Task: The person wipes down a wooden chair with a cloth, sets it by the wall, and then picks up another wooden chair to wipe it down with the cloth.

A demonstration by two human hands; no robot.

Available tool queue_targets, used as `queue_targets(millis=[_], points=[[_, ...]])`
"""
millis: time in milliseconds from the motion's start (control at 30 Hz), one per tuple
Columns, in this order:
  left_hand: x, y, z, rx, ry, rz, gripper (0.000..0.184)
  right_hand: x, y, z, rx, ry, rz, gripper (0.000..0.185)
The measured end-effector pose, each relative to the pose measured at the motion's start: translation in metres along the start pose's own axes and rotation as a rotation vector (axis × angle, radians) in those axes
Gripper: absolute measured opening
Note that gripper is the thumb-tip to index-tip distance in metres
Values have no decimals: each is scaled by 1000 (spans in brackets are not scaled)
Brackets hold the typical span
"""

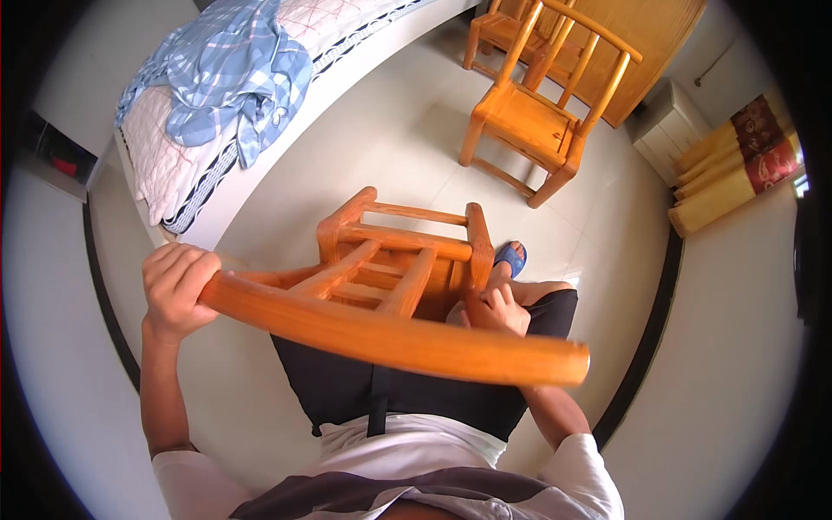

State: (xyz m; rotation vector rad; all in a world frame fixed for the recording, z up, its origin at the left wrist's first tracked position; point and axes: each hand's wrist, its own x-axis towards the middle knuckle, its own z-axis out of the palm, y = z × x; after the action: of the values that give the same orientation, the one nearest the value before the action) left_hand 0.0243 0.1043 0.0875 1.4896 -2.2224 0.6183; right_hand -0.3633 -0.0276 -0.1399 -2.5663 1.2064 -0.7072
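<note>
A small orange-brown wooden chair [399, 342] is tipped in front of my body, its curved top rail nearest me and its legs pointing away. My left hand [178, 286] is closed around the left end of that rail. Lower down, beyond the rail, my right hand [501, 310] has its fingers curled at the chair's right side, against the wood by the seat. A pale patch shows beside those fingers; I cannot make out what it is. The rail hides part of my right forearm.
A second wooden chair [529, 126] stands upright ahead, with more wooden furniture [650, 52] behind it. On the left is a bed [260, 195] with a blue checked cloth [230, 78]. A yellow and red curtain [737, 160] hangs right. My foot wears a blue slipper [510, 260].
</note>
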Motion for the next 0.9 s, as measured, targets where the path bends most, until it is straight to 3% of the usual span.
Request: queue_targets(millis=[167, 367, 500, 567, 633, 667, 733, 767, 833, 900], points=[[7, 1, 7, 2, 78, 75, 19, -32, -22, -16, 105, -110, -84, 19], [-1, 5, 6, 20, 84, -35, 19, -29, -42, -32, 97, -241, -54, 21], [-11, 11, 5, 7, 65, -70, 19, 7, -12, -58, 556, -654, -36, 32], [-13, 16, 5, 23, 98, -113, 19, 29, 1, -62, 665, -714, -112, 31], [-16, 18, 5, 35, 112, -123, 19, 57, 5, -68, 796, -717, -71, 26], [-19, 19, 6, 40, 129, -127, 18, 73, -3, -76, 897, -733, 141, 24], [-26, 19, 6, 43, 138, -145, 18, 100, -7, -67, 1144, -509, 194, 24], [-28, 19, 7, 42, 145, -159, 17, 114, -17, -66, 1107, -400, 169, 26], [-32, 18, 9, 52, 168, -145, 16, 133, -41, -51, 1222, -390, 237, 30], [-33, 14, 11, 59, 191, -126, 15, 143, -53, -3, 1193, -413, 115, 31]])
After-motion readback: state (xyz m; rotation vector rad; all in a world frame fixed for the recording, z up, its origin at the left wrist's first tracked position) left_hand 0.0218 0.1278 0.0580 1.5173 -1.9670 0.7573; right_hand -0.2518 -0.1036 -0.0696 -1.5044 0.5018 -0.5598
